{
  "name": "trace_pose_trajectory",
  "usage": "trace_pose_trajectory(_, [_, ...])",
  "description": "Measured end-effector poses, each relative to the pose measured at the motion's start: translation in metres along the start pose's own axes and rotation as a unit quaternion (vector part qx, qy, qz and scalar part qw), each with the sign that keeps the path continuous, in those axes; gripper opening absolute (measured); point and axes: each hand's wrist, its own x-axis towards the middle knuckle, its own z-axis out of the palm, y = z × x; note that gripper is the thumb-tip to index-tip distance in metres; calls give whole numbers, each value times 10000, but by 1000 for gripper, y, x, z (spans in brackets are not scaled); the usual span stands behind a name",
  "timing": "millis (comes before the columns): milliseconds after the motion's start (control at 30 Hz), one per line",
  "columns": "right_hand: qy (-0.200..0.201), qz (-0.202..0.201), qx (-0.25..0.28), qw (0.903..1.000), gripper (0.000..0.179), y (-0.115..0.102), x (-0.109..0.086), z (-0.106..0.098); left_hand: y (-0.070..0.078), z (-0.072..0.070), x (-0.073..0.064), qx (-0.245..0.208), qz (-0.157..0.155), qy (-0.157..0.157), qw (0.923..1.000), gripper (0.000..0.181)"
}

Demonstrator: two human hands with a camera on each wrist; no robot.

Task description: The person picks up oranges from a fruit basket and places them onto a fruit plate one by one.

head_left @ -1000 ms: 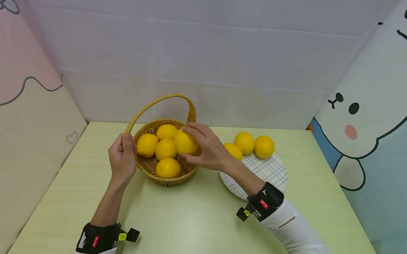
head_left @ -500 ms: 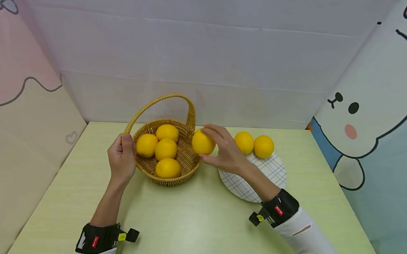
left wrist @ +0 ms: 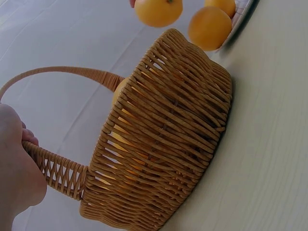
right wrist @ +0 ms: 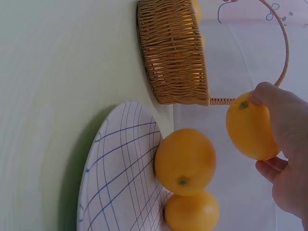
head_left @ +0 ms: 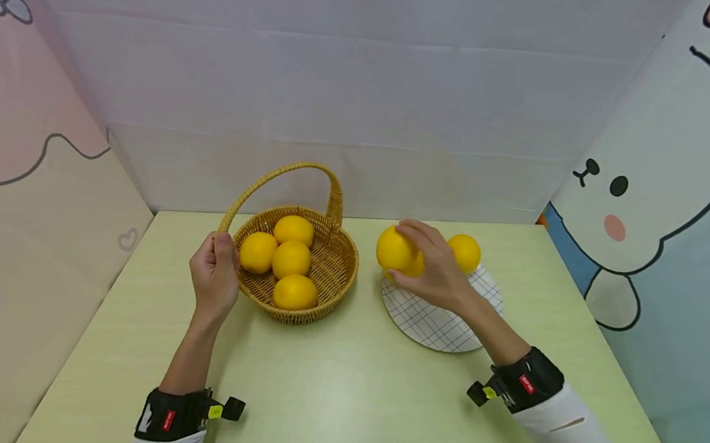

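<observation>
My left hand [head_left: 214,276] grips one side of the arched handle of a yellow-brown wicker basket [head_left: 340,269]. Several oranges [head_left: 291,258] lie inside it, mostly in its left half. To the right, my right hand [head_left: 435,269] pinches another orange [right wrist: 250,126] between thumb and fingers, its green stem end showing in the right wrist view. That orange is raised above the left back part of a round white plate [head_left: 434,325] with blue grid lines. Two oranges sit on the plate, one [right wrist: 185,161] partly hidden in the head view, the other [head_left: 464,253] just beyond my fingers.
Basket and plate stand side by side on a pale green table [head_left: 328,400], with a gap between them. A white sheet [head_left: 364,111] hangs behind the table's back edge. Cartoon-printed panels [head_left: 663,204] flank both sides.
My right hand has lifted an orange out of the basket and carried it right, over the plate. The left hand and the basket have stayed in place.
</observation>
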Motion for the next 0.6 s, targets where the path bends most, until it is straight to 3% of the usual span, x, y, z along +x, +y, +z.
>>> trace_pose_trajectory(267, [224, 33, -233, 9995, 77, 15, -26, -21, 2, 1, -1, 22, -17, 13, 10000, 47])
trace_pose_trajectory(600, [540, 452, -582, 9958, 80, 38, -60, -46, 4, 1, -1, 19, -138, 35, 9999, 47])
